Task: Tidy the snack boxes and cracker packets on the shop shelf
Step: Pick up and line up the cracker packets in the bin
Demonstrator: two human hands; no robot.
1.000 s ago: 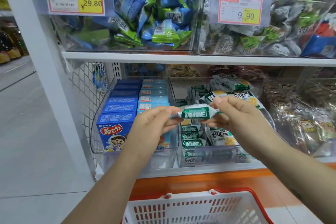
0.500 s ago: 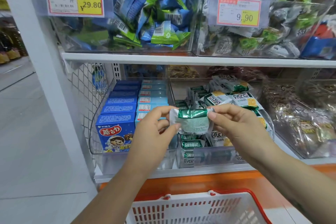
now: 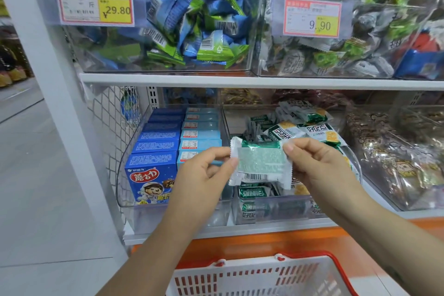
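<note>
The left hand [image 3: 204, 170] and the right hand [image 3: 314, 163] each pinch one end of a green cracker packet [image 3: 260, 163]. It hangs in the air, just in front of the clear bin [image 3: 283, 206] full of the same packets. The pinch is only on the thin edges, so the packet could slip and drop into the white basket [image 3: 259, 276] below. It might also crush if squeezed. A second ago its green front faced up; now the pale back with the barcode shows.
</note>
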